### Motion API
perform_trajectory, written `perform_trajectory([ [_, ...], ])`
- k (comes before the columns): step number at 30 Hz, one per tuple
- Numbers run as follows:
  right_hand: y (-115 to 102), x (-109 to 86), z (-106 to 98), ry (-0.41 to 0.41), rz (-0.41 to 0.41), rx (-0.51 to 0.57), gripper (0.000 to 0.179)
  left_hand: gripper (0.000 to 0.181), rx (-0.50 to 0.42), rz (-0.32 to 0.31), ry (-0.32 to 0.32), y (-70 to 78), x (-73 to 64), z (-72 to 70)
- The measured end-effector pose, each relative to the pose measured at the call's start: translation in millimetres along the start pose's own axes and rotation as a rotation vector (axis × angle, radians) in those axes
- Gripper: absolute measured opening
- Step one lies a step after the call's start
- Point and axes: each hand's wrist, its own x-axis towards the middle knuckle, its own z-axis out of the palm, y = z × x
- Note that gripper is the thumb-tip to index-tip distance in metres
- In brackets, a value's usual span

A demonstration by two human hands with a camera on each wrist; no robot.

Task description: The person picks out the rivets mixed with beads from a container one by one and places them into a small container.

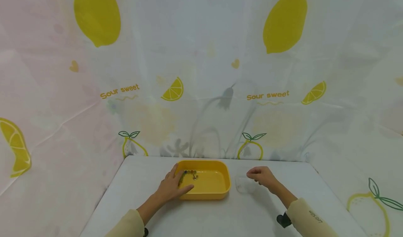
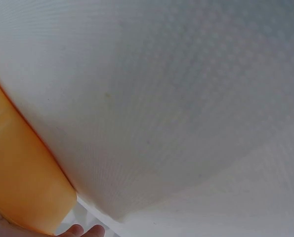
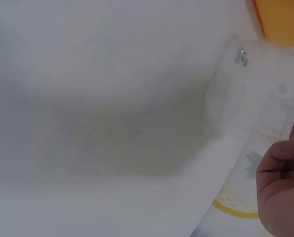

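A yellow rectangular tray [image 1: 207, 196] stands on the white table. My left hand [image 1: 170, 187] rests on its left side, fingers spread along the rim and thumb reaching over the front edge. Inside, close to those fingers, lies a curved row of coloured beads [image 1: 190, 172] with a small gold-coloured piece [image 1: 195, 177] beside it. To the tray's right is a clear plastic box [image 1: 242, 186], holding a small metallic piece [image 3: 242, 57]. My right hand [image 1: 263, 176] is at the box's right side, fingers curled and thumb and forefinger close together. Whether anything is between those fingertips cannot be made out.
The white table [image 1: 201, 217] meets a lemon-printed curtain [image 1: 204, 121] at its back edge, and more of the curtain hangs along both sides. A dark heart-shaped patch [image 1: 284, 220] shows by the right sleeve [image 1: 310, 217]. The left wrist view shows mostly tabletop.
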Motion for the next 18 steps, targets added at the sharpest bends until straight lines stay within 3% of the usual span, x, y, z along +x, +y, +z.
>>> perform_trajectory([
  [9,-6.9,0.7,2.9,0.010,-0.005,-0.027,0.022,0.088,-0.008,-0.006,-0.003,-0.7,0.1,-0.6],
  [14,-6.8,-1.7,1.6,0.098,-0.114,-0.017,0.020,0.087,-0.026,-0.003,-0.007,-1.0,0.2,1.1],
  [18,-7.7,-4.1,-3.2,0.230,-0.251,-0.114,0.028,0.086,-0.024,0.003,0.002,-1.4,0.6,1.1],
])
